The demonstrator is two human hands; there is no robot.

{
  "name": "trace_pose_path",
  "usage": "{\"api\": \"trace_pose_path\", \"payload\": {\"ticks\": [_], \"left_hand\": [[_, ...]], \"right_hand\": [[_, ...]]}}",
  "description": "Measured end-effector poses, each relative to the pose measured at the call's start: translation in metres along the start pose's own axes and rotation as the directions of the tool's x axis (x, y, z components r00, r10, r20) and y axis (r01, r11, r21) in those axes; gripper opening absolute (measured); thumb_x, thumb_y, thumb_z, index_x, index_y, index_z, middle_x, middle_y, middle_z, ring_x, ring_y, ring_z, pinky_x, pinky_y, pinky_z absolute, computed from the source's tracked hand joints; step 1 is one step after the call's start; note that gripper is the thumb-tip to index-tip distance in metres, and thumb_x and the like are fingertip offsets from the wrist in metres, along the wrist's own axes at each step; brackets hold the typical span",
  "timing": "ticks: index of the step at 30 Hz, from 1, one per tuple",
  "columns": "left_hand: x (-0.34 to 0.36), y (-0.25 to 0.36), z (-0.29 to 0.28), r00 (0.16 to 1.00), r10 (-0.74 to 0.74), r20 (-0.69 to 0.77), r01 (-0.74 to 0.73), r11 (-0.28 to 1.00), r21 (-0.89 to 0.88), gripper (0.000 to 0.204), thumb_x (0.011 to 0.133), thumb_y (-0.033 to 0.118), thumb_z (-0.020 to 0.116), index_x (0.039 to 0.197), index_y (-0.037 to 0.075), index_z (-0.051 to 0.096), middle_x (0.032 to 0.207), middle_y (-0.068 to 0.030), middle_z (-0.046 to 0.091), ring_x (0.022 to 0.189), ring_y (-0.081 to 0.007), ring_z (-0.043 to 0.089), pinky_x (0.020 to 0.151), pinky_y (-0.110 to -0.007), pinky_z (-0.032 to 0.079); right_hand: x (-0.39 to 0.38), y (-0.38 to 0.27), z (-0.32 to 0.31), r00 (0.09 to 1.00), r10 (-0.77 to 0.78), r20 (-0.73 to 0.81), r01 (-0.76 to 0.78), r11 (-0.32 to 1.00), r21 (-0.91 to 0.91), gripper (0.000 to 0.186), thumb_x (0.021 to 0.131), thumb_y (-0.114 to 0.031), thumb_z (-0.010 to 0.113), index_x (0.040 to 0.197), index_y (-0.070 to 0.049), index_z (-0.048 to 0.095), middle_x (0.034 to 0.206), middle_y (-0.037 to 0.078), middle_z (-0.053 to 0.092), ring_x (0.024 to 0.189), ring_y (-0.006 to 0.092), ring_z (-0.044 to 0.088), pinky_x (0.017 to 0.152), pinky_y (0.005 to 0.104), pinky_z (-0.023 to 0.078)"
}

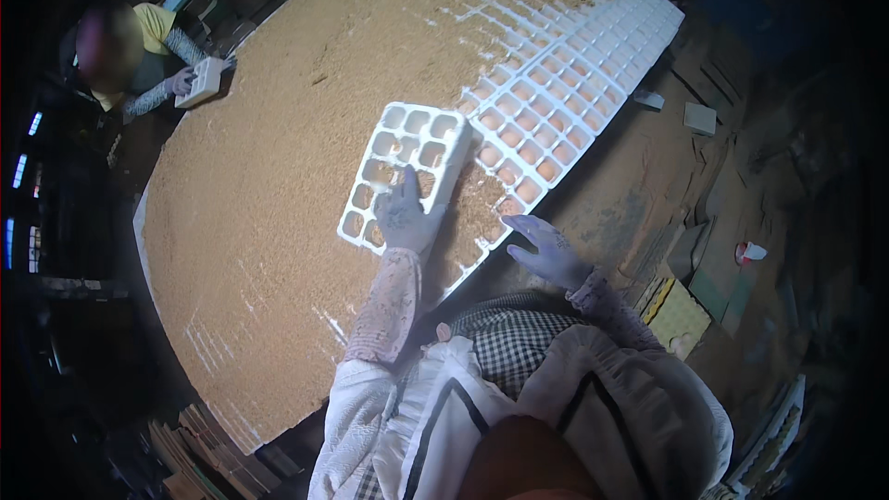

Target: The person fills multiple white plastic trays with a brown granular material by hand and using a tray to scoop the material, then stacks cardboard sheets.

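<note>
My gloved left hand [405,220] is on a white foam egg tray [396,117], gripping its inner dividers with the index finger stretched over the cells. The tray lies slightly tilted on brown sawdust-like grain [278,148], and its cells show no eggs, only some loose grain. At the table's near right edge, my gloved right hand [548,255] is open with fingers extended and holds nothing. Its fingertips are close to an egg [509,207] in the nearest part of the white foam grid [639,23]. Brown eggs [546,169] sit in many of the grid's cells.
Across the table at the far left, a person [148,46] in yellow holds another white foam block [200,83]. Flattened cardboard [676,319] lies on the floor to the right, near a small red-and-white container [750,253]. Stacked boards [208,454] stand at lower left.
</note>
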State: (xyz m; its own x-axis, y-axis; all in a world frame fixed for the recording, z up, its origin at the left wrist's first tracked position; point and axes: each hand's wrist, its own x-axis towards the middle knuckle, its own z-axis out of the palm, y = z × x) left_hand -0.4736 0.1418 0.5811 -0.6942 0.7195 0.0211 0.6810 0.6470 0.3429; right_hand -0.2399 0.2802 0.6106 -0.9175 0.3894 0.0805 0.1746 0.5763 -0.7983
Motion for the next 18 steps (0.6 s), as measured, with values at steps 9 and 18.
{"api": "trace_pose_path", "payload": {"ticks": [9,18], "left_hand": [[0.078,-0.029,-0.03,0.947,-0.321,-0.004,-0.127,-0.361,-0.924,0.064,0.094,0.047,0.048,0.139,0.002,0.038,0.131,-0.0168,0.054,0.113,-0.0335,0.057,0.097,-0.045,0.047],[0.185,0.225,-0.024,0.939,0.262,0.224,-0.222,0.957,-0.187,0.112,0.072,0.047,0.076,0.146,-0.004,0.009,0.136,-0.0231,0.044,0.138,-0.0353,0.028,0.116,-0.044,0.014]], "right_hand": [[0.059,0.054,-0.135,0.982,-0.171,0.078,0.164,0.983,0.083,0.052,0.085,-0.027,0.063,0.132,-0.008,0.051,0.124,0.015,0.057,0.111,0.0306,0.056,0.098,0.0395,0.043],[0.198,0.086,-0.226,0.839,-0.521,0.158,0.527,0.704,-0.476,0.086,0.075,-0.04,0.068,0.146,-0.01,0.029,0.143,0.014,0.039,0.138,0.0316,0.027,0.115,0.0492,0.014]]}}
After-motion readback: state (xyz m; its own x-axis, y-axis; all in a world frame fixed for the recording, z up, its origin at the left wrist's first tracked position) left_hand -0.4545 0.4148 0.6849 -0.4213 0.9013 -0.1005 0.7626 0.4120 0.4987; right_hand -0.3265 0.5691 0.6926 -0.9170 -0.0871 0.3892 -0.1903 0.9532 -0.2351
